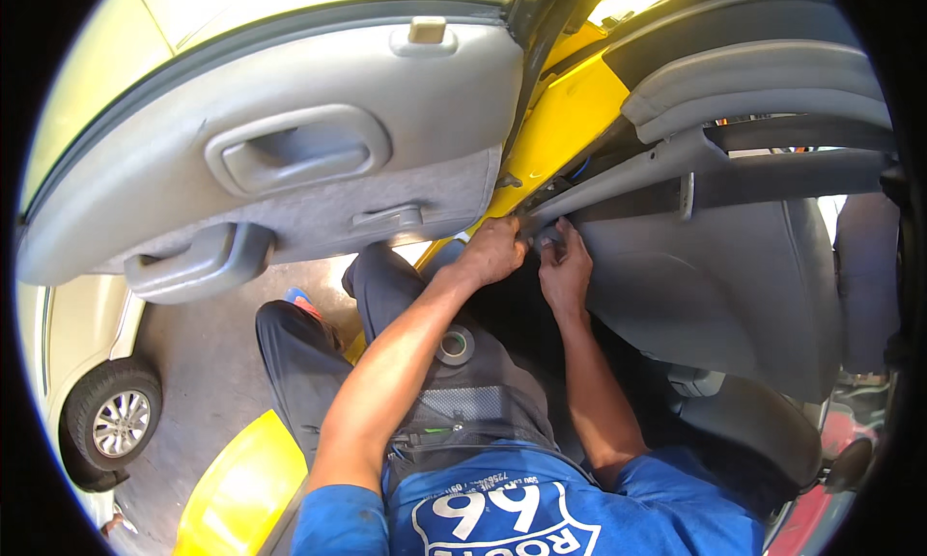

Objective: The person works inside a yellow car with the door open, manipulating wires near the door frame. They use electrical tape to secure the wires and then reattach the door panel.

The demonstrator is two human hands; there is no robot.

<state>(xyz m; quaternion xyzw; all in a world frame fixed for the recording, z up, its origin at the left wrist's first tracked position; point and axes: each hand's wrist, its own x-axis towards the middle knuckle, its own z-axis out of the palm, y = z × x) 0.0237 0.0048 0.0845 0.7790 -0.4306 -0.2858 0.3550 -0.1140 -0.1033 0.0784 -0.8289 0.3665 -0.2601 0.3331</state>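
Note:
A long grey pillar trim piece [628,178] slants down beside the yellow door frame [570,122] of a vehicle. My left hand [494,251] is closed around its lower end. Just right of it, my right hand [570,266] has its thumb and fingertips bent together close to the same end; whatever they pinch is too small to make out. A dark seat belt strap [763,177] with a metal loop [687,197] runs across behind the trim. The dark grey seat [715,286] is right of my right hand.
The open grey door panel [444,102], with its pull handle [294,151] and armrest [208,262], is at the upper left. A roll of tape [454,345] rests against my apron. A yellow panel [241,484] is low left, near another vehicle's wheel [121,423].

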